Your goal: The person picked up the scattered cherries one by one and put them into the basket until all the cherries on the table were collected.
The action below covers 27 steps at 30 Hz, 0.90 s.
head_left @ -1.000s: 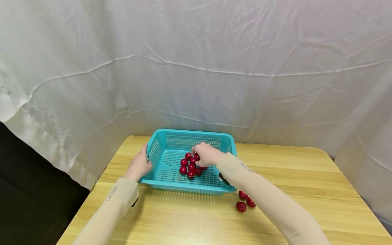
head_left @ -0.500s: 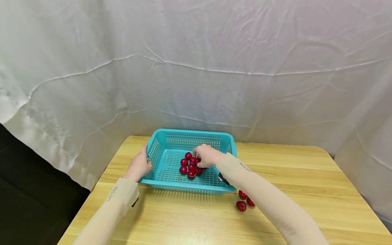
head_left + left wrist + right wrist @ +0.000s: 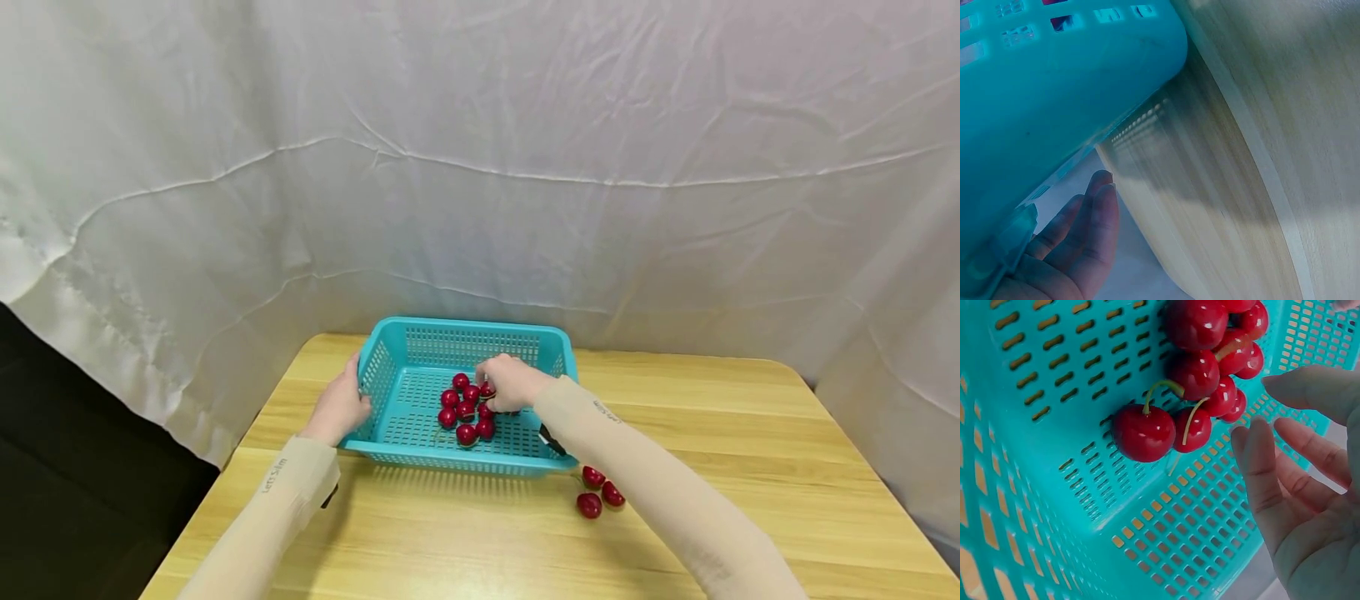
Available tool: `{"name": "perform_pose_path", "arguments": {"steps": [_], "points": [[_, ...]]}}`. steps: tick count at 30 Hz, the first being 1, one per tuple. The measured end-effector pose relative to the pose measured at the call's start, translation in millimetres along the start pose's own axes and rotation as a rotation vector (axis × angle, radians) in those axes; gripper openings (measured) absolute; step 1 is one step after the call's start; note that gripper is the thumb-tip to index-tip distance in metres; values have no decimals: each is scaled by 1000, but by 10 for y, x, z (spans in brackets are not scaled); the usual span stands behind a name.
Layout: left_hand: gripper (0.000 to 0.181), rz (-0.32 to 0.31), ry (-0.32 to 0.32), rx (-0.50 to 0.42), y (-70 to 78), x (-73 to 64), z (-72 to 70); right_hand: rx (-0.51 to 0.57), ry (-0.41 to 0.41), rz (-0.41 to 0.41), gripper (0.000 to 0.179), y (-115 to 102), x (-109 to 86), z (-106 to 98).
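A turquoise plastic basket (image 3: 457, 459) with slotted walls stands on the wooden table. My left hand (image 3: 341, 407) holds its left end at the rim; in the left wrist view the fingers (image 3: 1094, 231) extend along the outside, and the thumb is hidden. Inside the basket lie several dark red cherries (image 3: 466, 434), some with green stems, as the right wrist view shows with a stemmed cherry (image 3: 1144, 432). My right hand (image 3: 512, 383) reaches in over the right of this group. Its thumb and fingers (image 3: 1260, 462) are spread apart beside the cherries, with nothing between them.
On the table (image 3: 465, 550), just outside the basket's near right corner, lie three more cherries (image 3: 589, 505), close by the right sleeve (image 3: 660, 492). A pale curtain (image 3: 480, 225) hangs behind the table, and a dark cloth (image 3: 90, 467) is at the left.
My right hand has shifted slightly to the right inside the basket. The cherries by it have moved apart a little and more of them show. My left hand stays on the basket's left end.
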<state>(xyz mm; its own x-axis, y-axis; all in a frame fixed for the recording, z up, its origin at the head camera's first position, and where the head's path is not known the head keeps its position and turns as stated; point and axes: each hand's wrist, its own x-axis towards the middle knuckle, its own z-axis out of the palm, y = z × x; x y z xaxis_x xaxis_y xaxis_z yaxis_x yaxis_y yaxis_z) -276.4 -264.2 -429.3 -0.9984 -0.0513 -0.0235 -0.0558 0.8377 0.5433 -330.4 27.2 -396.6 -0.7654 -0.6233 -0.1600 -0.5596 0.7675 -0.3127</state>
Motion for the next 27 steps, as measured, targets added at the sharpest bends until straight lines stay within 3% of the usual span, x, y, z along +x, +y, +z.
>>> {"name": "perform_pose_path", "arguments": {"steps": [13,27], "points": [[83,-2,-7,10,8,21,9,-4,41,-5,31,-39,-186,-248],[85,3,-14,9,-28,42,7,64,236,-97,31,177,-646,-501]]}}
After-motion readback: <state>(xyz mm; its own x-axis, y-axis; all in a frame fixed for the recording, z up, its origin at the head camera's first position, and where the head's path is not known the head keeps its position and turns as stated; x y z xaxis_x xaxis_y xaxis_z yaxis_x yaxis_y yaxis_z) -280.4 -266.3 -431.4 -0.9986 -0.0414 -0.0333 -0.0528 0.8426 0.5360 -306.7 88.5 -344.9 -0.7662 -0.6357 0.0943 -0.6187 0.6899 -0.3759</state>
